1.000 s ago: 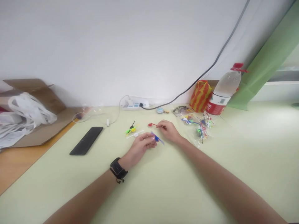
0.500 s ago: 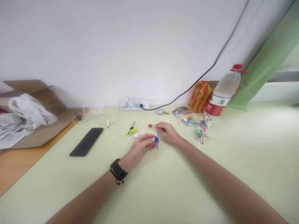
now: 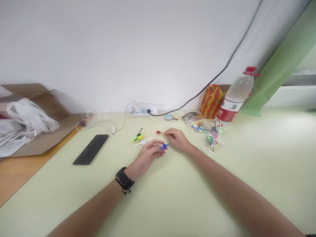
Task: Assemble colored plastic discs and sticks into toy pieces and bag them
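Observation:
Between the thumb and fingers of my left hand is a small blue plastic piece with thin arms, one pointing right. My right hand, just beyond it, pinches the stem of a red plastic piece with a round end, close to the tabletop. The two pieces are apart. Left of my hands lie a yellow, green and black group of similar pieces and a white piece. Fingertips partly cover both held pieces.
Clear bags of coloured plastic pieces lie right of my right hand. A large water bottle and a striped bag stand behind. A black phone-like slab, a power strip and an open cardboard box are farther left.
The blue piece has turned from upright to nearly level in my left hand. The red piece's stem has swung down and now lines up with its round end. Both hands stay nearly in place.

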Tool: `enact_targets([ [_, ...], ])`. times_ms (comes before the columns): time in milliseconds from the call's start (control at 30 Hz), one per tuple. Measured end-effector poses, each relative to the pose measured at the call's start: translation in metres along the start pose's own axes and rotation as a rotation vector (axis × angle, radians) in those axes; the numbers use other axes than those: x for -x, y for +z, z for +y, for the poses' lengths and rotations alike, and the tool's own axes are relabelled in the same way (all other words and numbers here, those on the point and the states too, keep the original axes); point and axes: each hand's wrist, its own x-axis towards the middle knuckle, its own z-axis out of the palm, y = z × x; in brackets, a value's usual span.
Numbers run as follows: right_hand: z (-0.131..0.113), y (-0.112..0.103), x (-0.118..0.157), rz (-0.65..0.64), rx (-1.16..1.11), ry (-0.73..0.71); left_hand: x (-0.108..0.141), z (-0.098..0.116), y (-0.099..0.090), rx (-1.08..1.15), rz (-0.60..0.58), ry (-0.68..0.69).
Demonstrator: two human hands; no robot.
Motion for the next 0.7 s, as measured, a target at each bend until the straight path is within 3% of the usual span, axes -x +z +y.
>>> enact_targets([
  [333, 0.001, -0.0011, -0.0002, 0.058, 0.085, 0.075, -0.0002, -0.0012, -0.0003, -0.042, 0.01, 0.009],
  [633, 0.0059, -0.0052, 0.0003, 0.157, 0.169, 0.157, 0.0017, -0.0088, 0.0005, -0.463, 0.013, 0.183],
  [700, 0.0059, -0.005, 0.0004, 0.155, 0.176, 0.158, -0.0004, -0.0095, -0.0046, -0.547, 0.064, 0.251],
])
